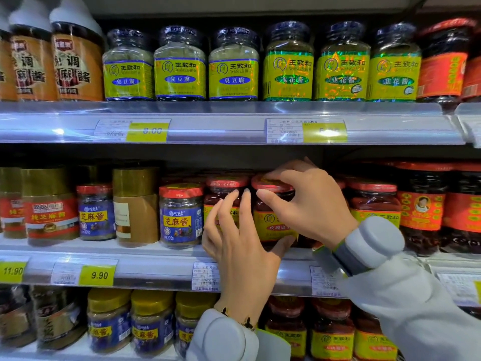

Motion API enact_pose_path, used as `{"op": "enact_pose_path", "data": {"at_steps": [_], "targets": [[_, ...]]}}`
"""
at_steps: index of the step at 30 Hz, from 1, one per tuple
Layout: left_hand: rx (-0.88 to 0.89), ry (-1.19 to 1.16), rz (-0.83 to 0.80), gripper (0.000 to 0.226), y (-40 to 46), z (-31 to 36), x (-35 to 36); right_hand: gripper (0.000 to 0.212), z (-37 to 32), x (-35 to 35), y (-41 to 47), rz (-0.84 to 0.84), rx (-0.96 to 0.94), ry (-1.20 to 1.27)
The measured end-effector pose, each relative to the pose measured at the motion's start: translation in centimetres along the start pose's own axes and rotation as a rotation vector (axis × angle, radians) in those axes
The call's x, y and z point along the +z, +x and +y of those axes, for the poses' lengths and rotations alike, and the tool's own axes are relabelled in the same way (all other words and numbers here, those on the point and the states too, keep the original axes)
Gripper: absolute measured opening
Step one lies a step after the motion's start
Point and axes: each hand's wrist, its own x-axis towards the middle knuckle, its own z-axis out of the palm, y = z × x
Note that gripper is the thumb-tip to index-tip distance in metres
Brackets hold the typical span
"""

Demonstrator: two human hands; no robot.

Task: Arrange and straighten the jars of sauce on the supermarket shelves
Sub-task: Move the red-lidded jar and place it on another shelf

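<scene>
On the middle shelf [156,252] stands a red-lidded jar with a yellow label [273,225]. My right hand [307,207] grips its lid from above and the right. My left hand [239,238] cups its lower left side, thumb under the front edge and fingers spread upward. A second red-lidded jar [223,194] stands just behind my left fingers, partly hidden. Left of it is a blue-labelled sesame paste jar [181,217]. Another red-lidded yellow-label jar [374,201] stands to the right of my right wrist.
The top shelf holds a row of yellow-labelled jars [234,66] and brown bottles [75,61]. Dark chilli jars with red labels [421,212] fill the middle shelf's right end. Gold-lidded jars [49,204] stand at its left. The bottom shelf carries more jars [151,321]. Price tags [96,275] line the rails.
</scene>
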Motion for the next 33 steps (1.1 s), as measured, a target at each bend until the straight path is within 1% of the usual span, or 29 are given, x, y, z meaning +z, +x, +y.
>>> {"op": "enact_pose_path", "data": {"at_steps": [5,8,12,16,21,24,29,33], "targets": [[0.012,0.024,-0.029,0.085,0.2,-0.3,0.3,0.048,0.0,0.1,0.2,-0.024,-0.005,-0.106],[0.022,0.027,-0.025,0.078,0.0,-0.6,0.3,0.048,-0.2,0.0,0.4,-0.037,-0.007,-0.159],[0.012,0.032,-0.008,0.065,0.3,-0.5,0.5,0.047,-0.4,-0.2,1.0,-0.058,-0.018,-0.187],[0.003,0.013,0.005,0.061,0.3,-0.3,0.6,0.046,-0.3,-0.8,1.3,-0.090,-0.040,-0.186],[-0.007,0.019,0.009,0.059,0.4,-0.2,0.6,0.047,-0.4,-0.8,1.2,-0.099,-0.097,-0.249],[-0.012,0.005,0.009,0.059,0.3,0.0,0.5,0.043,-0.4,-0.8,1.3,-0.118,-0.088,-0.292],[-0.003,0.011,-0.024,0.064,0.1,-0.1,0.3,0.038,-0.5,0.6,-0.2,-0.025,-0.083,-0.293],[0.033,0.046,-0.084,0.073,-0.5,0.2,-0.1,0.045,-0.2,1.1,-2.5,0.002,-0.119,-0.273]]}}
